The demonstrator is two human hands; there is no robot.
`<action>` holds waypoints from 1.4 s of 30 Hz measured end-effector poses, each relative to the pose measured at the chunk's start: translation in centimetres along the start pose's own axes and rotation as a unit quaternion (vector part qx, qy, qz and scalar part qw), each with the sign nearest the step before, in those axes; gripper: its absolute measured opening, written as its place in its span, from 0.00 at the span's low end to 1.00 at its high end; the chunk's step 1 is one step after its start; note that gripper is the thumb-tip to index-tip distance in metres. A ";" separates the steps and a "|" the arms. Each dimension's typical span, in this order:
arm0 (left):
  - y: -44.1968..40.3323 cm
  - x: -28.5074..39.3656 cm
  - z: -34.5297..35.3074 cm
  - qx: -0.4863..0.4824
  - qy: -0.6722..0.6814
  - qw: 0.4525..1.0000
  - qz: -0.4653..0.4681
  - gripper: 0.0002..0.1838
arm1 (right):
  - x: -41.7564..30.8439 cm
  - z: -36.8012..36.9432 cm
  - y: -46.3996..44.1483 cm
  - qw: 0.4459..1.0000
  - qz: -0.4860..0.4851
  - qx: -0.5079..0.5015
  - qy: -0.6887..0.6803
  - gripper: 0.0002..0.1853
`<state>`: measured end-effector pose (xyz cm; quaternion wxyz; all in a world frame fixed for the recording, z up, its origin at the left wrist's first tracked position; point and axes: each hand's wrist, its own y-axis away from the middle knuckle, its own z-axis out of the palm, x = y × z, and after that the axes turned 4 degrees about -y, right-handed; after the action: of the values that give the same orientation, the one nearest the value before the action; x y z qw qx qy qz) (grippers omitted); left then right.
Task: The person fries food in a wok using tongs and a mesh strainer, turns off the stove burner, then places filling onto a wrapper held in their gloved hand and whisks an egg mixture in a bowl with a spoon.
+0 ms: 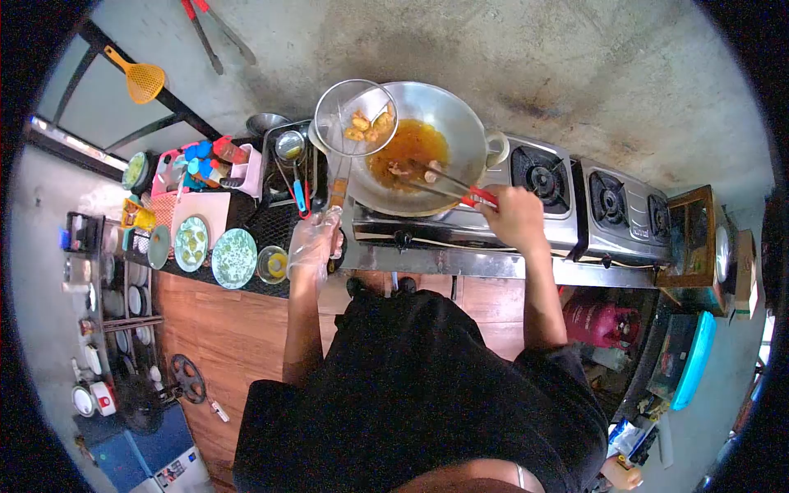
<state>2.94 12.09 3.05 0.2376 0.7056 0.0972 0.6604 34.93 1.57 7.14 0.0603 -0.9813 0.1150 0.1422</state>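
My left hand [314,243], in a clear plastic glove, is closed around the handle of a round wire strainer [335,100]. Several golden fried pieces [371,126] lie in the strainer, which is over the left side of a large metal wok [460,111]. Brownish-yellow oil [419,141] fills the bottom of the wok. My right hand, bare [516,218], grips red-handled tongs [457,187] that reach into the wok. Their tips are beside a pale piece [431,172] in the oil; whether they pinch it I cannot tell.
More gas burners [542,177] stand right of the wok. On the left counter are a plate of green pieces [234,258], a plate of round pieces [191,244], a glass bowl [274,264] and a blue-handled utensil [300,195]. A pink gas cylinder [604,323] sits below.
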 end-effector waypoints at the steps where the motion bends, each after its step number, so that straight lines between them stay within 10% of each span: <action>1: 0.0 0.0 -0.1 0.003 0.010 1.000 -0.005 0.12 | -0.1 0.8 -0.4 1.000 0.000 0.000 0.000 0.15; 33: -0.5 -1.0 0.5 -0.051 -0.020 0.998 -0.009 0.13 | 0.1 -7.7 -1.2 0.985 0.057 0.161 -0.031 0.17; 42: -0.5 -0.1 0.1 -0.016 -0.020 1.000 -0.012 0.12 | 2.0 1.2 -3.7 0.998 0.044 0.007 0.038 0.15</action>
<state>3.16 12.41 2.74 0.2586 0.7137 0.0902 0.6447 37.42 4.89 5.72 0.0565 -0.9795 0.1614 0.1068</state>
